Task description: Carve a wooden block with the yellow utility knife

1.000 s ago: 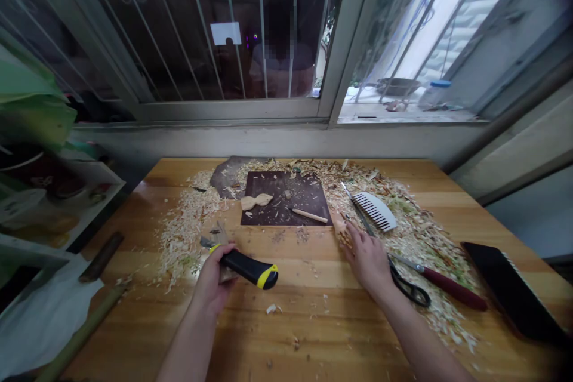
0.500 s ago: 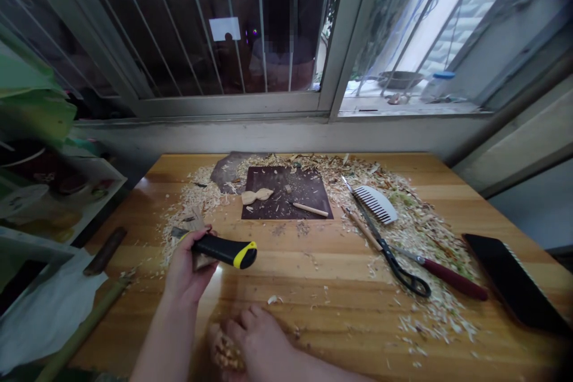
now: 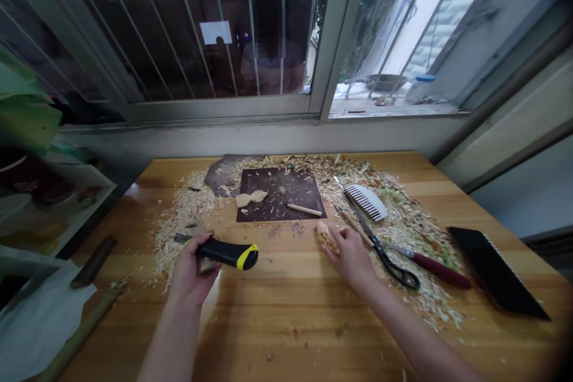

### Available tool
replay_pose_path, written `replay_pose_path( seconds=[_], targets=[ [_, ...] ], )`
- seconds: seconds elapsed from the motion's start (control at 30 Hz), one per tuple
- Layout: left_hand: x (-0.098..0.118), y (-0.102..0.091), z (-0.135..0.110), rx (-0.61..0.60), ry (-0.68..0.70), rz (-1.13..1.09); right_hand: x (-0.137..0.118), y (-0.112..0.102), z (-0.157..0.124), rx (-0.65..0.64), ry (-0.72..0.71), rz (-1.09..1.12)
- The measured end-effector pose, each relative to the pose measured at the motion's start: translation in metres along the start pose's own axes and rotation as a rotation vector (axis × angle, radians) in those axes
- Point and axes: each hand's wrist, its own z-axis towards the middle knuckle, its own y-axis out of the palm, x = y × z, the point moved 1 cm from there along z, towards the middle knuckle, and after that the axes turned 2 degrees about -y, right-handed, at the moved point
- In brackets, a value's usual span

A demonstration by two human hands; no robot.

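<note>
My left hand (image 3: pixel 197 274) is closed around a tool with a black-and-yellow handle (image 3: pixel 233 252) and a pale piece of wood (image 3: pixel 194 227). The handle points right, and a short grey metal part shows beyond the fingers. My right hand (image 3: pixel 353 256) grips a rough, mottled tan-and-brown lump (image 3: pixel 327 237) on the tabletop; its exact kind I cannot make out. Beyond the hands lies a dark mat (image 3: pixel 280 194), with a carved, waisted wooden piece (image 3: pixel 251 197) and a slim pale-handled tool (image 3: pixel 304 209) on it.
Wood shavings (image 3: pixel 181 215) cover much of the table's (image 3: pixel 268 322) back and sides. At right lie a white comb-like head (image 3: pixel 367 200), a black looped handle (image 3: pixel 398 268), a red-handled tool (image 3: pixel 441 270) and a black slab (image 3: pixel 496 271). A dark stick (image 3: pixel 93 262) lies left.
My right hand has moved from the near edge forward and right with the lump. The shavings near the table's front middle have shifted away. My left hand keeps its hold.
</note>
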Motion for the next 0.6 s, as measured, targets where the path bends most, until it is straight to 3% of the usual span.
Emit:
replay_pose_path(
  seconds=[0.07,0.2,0.3,0.43,0.6],
  targets=[
    [-0.004,0.002,0.001,-0.001,-0.015,-0.002,-0.003,-0.006,0.002,0.025,-0.033,0.031],
    [-0.005,0.002,0.003,0.003,-0.019,0.002,-0.06,0.0,-0.016,-0.08,-0.201,0.086],
    [-0.001,0.001,0.004,0.01,0.01,0.022,-0.088,0.006,-0.021,-0.098,-0.239,0.053],
    [0.003,-0.001,0.004,0.036,0.023,0.019,-0.091,0.006,-0.021,-0.105,-0.24,0.095],
    [0.001,-0.001,0.004,0.035,0.01,0.021,-0.097,0.002,-0.039,-0.253,-0.358,0.251]
  ],
)
